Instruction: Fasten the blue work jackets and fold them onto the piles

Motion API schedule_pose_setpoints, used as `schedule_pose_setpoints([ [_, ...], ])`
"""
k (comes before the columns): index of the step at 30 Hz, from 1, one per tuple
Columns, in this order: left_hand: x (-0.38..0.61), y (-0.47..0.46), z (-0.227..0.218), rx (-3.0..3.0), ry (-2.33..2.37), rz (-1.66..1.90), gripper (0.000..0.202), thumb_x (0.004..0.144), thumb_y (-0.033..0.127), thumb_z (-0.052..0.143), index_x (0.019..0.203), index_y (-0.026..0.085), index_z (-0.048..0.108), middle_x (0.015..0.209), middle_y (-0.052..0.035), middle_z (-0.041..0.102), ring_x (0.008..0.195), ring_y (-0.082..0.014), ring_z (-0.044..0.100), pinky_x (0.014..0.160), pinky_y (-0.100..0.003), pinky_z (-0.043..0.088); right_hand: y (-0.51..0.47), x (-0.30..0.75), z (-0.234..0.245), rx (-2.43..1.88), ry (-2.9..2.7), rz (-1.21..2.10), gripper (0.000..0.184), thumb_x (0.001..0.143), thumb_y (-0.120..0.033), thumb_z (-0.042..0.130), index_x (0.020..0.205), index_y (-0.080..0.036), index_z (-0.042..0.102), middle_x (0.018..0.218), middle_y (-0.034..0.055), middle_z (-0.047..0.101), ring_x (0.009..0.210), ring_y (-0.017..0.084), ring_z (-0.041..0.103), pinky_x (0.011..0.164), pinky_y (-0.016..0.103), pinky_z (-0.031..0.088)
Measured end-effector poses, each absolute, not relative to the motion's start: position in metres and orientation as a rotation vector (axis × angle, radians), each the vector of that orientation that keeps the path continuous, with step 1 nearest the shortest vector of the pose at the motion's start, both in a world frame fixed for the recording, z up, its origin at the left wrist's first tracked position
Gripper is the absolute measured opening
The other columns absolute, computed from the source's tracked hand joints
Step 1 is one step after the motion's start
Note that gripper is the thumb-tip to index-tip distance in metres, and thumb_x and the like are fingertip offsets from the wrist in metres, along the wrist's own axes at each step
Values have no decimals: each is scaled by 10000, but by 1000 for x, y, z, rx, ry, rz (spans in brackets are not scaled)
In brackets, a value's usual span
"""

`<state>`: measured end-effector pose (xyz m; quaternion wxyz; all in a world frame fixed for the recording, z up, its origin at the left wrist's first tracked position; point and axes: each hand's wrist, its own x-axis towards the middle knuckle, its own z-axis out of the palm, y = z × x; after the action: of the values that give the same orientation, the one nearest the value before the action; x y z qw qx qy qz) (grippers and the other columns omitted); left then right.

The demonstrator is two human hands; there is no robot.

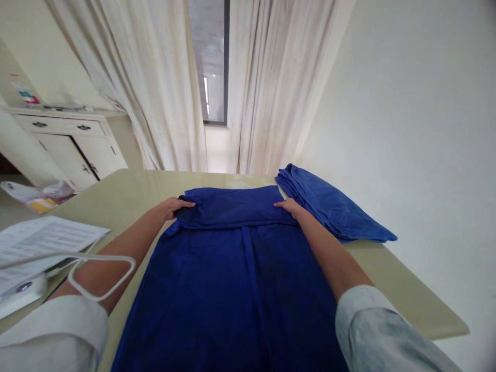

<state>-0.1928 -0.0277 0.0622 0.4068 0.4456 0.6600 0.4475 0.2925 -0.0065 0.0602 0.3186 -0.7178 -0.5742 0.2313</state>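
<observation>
Okay, pale tabletop (143,188) bears a dark blue garment (217,294) laid out down the middle, far end doubled over, with a loosely folded blue cloth (333,206) just beside it at right and printed sheets (54,233) at left. Left hand (174,207) and right hand (290,206) grip opposite edges of the doubled-over band, thumbs on top, other fingers mostly hidden.

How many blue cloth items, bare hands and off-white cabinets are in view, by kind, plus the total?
Blue cloth items: 2 (dark blue spread cloth, brighter blue folded cloth)
Bare hands: 2 (left hand, right hand)
Off-white boxy cabinet: 1
Total: 5
</observation>
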Motion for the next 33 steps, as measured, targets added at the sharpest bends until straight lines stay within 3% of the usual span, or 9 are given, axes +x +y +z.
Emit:
schedule_pose_setpoints([
  [3,-194,-11,82,1137,1766,1127,432,567,235,969,918,123,744,933,-152,806,943,-366,775,844,-488,658,22,292,75,-1817,-1489,630,443,762,-317,868,1102,-69,731,878,128,764,869,266,728,817,377,604],
  [5,-192,0,95,1182,1889,1205,456,720,289,901,1088,93,716,1179,-181,774,1172,-378,716,1011,-496,591,43,290,87,-1779,-1470,564,428,823,-302,804,1179,-81,713,1020,143,770,1018,281,720,954,405,580],
  [9,-172,6,107,1396,2123,1291,822,875,381,793,1484,-34,427,1617,-315,403,1542,-449,344,1245,-520,333,62,281,97,-1756,-1467,389,648,912,-353,740,1463,-79,537,1406,213,645,1359,345,568,1211,536,382],
  [12,-153,-23,92,1764,2104,1090,1008,860,415,791,1596,-40,273,1645,-339,342,1560,-442,321,1268,-503,315,38,282,83,-1748,-1732,315,759,906,-416,766,1514,-62,482,1495,253,572,1418,383,516,1230,553,353],
  [18,-158,-165,27,2413,1816,563,837,993,651,520,1685,242,286,1727,-157,326,1586,-407,303,1270,-650,230,-93,334,26,-1700,-2125,186,796,932,-579,686,1543,-112,476,1553,240,518,1481,385,461,1251,542,347],
  [21,-169,-219,2,2365,2005,356,785,999,673,468,1670,279,361,1724,-154,334,1585,-454,283,1232,-731,223,-152,356,3,-1800,-2056,125,835,939,-640,633,1557,-108,453,1528,254,530,1452,397,495,1230,569,380],
  [25,-170,-268,-12,2433,2052,262,756,1008,640,441,1655,251,409,1717,-168,333,1582,-454,296,1226,-723,247,-206,365,-8,-1741,-2000,50,788,980,-658,550,1555,-129,454,1476,236,565,1409,376,540,1216,577,406],
  [30,-175,-357,-5,2710,1835,380,805,969,613,516,1690,322,306,1708,-122,365,1563,-419,359,1222,-692,314,-305,378,11,-1721,-2033,-183,678,1009,-574,554,1583,-231,448,1525,198,533,1397,394,550,1153,608,469],
  [33,-179,-407,1,2976,1462,415,910,862,708,618,1664,354,373,1669,-72,449,1586,-371,330,1314,-602,210,-380,388,27,-1645,-2179,-201,729,962,-533,641,1619,-313,412,1461,144,626,1273,375,659,1041,539,579],
])
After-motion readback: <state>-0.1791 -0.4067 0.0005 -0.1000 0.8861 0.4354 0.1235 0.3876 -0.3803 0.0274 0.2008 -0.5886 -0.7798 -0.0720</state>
